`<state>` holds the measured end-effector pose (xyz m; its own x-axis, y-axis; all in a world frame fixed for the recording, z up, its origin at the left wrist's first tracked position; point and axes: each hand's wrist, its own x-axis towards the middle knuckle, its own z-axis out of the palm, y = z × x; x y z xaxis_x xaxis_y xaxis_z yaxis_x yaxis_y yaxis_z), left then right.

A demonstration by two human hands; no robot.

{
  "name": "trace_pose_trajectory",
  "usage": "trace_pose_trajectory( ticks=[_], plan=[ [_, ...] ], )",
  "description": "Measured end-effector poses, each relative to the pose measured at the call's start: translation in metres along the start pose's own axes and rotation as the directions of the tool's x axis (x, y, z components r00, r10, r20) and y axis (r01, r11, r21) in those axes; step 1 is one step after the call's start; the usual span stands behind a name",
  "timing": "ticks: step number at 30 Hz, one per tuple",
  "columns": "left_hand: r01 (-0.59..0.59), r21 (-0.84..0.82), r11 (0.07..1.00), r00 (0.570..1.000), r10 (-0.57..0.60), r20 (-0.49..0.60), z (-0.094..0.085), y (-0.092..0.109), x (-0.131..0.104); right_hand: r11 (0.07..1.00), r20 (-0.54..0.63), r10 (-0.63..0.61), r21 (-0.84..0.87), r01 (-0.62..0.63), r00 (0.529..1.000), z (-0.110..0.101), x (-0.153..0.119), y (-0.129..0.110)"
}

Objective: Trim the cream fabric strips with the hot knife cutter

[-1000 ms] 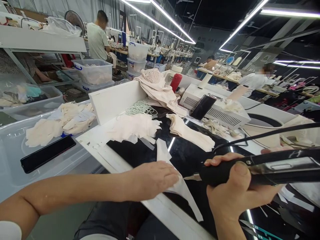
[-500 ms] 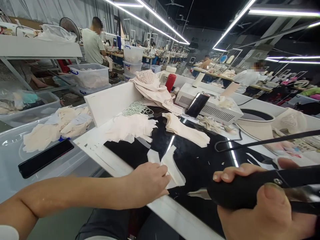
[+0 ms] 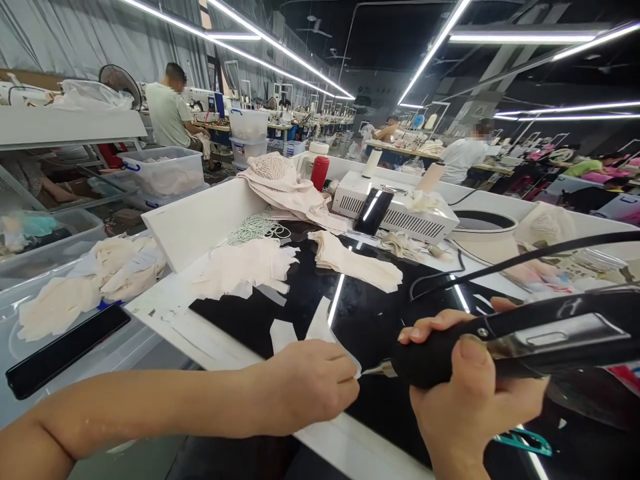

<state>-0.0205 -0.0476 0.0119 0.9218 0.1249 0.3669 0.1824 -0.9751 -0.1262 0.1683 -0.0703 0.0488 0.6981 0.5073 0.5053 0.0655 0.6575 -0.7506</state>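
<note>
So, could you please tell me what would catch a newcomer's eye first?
Likely the black tool in the right hand, its metal tip close to the white material in the left hand. Then perhaps the red cylinder beyond the glossy black surface, just left of the white vented box.

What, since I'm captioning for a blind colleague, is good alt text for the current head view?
A person's left hand holds a pale piece of material over a glossy black surface; the right hand holds a black handheld tool, its metal tip at or very near the piece's edge. Beyond lie two piles of pale material, with co-workers in the background.
</note>
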Motion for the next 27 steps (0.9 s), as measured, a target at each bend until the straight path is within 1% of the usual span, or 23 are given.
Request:
trace_pose_trajectory(
  ticks=[2, 4, 7, 10, 13, 16, 19, 23, 27],
  plan=[
    [-0.060, -0.023, 0.998, 0.998, 0.060, -0.016, 0.005, -0.002, 0.006, 1.000, 0.009, 0.006, 0.010, -0.006, 1.000, -0.001, -0.001, 0.002],
    [-0.084, -0.023, 0.996, 0.996, 0.084, -0.022, 0.014, -0.005, 0.010, 1.000, 0.017, 0.004, 0.016, -0.005, 1.000, -0.001, -0.002, 0.002],
    [-0.092, -0.027, 0.995, 0.996, 0.091, -0.014, 0.026, -0.009, 0.009, 1.000, 0.032, 0.002, 0.014, -0.002, 1.000, -0.001, -0.004, 0.002],
    [-0.071, -0.055, 0.996, 0.997, 0.069, -0.040, 0.032, -0.013, 0.005, 1.000, 0.030, 0.001, 0.010, -0.001, 1.000, -0.001, -0.006, 0.001],
    [-0.046, -0.102, 0.994, 0.995, 0.037, -0.088, 0.031, -0.016, 0.001, 1.000, 0.029, -0.004, 0.009, 0.004, 1.000, -0.001, -0.006, 0.001],
    [-0.018, -0.122, 0.992, 0.995, 0.006, -0.097, 0.028, -0.018, -0.003, 1.000, 0.033, -0.014, 0.009, 0.014, 0.999, -0.002, -0.005, 0.002],
    [-0.001, -0.089, 0.996, 0.994, -0.009, -0.113, 0.027, -0.017, -0.004, 1.000, 0.028, -0.012, -0.004, 0.012, 1.000, -0.003, -0.005, 0.002],
    [0.021, -0.023, 1.000, 0.982, -0.025, -0.188, 0.028, -0.015, -0.005, 1.000, 0.014, -0.018, -0.021, 0.018, 1.000, -0.001, -0.005, 0.000],
    [0.034, -0.071, 0.997, 0.977, -0.048, -0.208, 0.032, -0.014, -0.007, 1.000, 0.004, 0.001, -0.025, 0.000, 1.000, 0.001, -0.005, -0.003]
  ],
)
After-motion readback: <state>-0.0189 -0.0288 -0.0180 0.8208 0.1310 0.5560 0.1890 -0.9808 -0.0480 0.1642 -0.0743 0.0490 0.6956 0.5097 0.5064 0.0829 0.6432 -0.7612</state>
